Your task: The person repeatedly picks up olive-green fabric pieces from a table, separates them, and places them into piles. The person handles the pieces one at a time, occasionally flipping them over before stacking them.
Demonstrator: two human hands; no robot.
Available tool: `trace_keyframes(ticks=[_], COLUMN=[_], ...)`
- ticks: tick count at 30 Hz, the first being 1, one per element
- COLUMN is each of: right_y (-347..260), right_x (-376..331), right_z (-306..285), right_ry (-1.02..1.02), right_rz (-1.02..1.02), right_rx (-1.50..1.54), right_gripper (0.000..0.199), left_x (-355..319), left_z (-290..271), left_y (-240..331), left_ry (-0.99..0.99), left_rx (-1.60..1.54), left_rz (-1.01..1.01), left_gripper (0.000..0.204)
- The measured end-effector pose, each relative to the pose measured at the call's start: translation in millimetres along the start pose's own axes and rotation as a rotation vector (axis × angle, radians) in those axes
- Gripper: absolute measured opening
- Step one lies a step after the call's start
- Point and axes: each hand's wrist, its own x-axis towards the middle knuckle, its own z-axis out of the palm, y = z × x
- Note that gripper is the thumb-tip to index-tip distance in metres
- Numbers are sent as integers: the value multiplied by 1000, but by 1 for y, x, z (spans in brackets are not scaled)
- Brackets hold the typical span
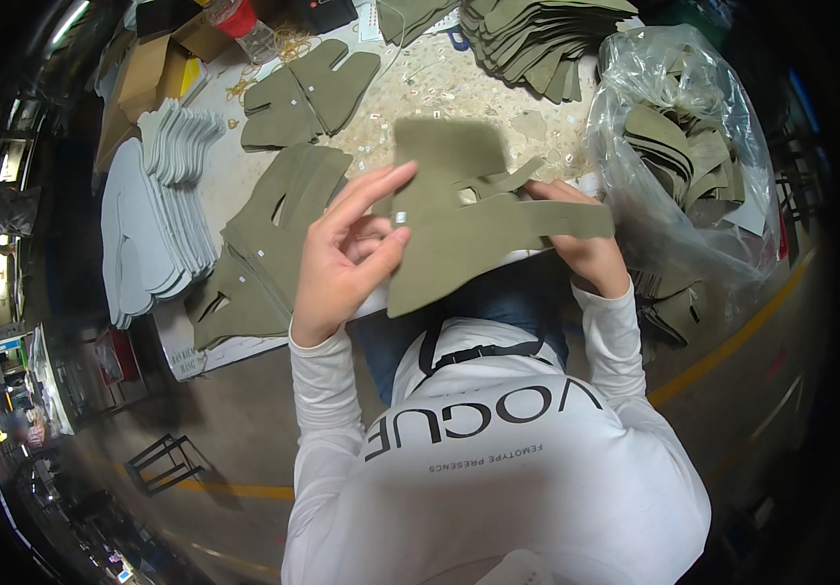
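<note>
An olive-green cut fabric piece point(468, 234) with a split strap-like end is raised above the table's near edge, a small white sticker on its left edge. My right hand point(590, 255) grips it from the right, its fingers partly hidden behind the strap. Beside the left edge is my left hand point(347, 249), index finger stretched out and thumb apart from it, both tips close to the sticker. Left of this hand, a spread of similar olive pieces point(273, 229) lies on the table, several bearing small white stickers.
Grey-blue cut pieces point(161, 214) stand stacked at the left, near a cardboard box point(152, 78). More olive pieces point(317, 93) and a large olive stack point(537, 44) lie farther back. At right, a clear plastic bag point(625, 88) holds olive pieces. Sticker bits litter the tabletop point(420, 83).
</note>
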Motion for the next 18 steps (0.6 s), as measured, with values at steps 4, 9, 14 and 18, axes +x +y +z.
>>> trace_keyframes(ticks=[4,9,14,18], right_y=[-2,-2,-16,-42], right_x=[-3,6,19,21], right_z=[-6,-4,9,41], right_ry=[-110,-119,-20,-197], right_rz=[173,208,31,-236], right_rx=[-11,48,-3,4], right_gripper=[32,35,25,59], left_x=[-19,-48,-52,-48], left_z=[-22,-33,-25,-18], left_y=[-43,-64,-66,-65], left_ry=[126,184,207,250], left_rx=[67,1,54,32], left_rz=[-162,-191,-178,-181], left_gripper=[53,55,57,57])
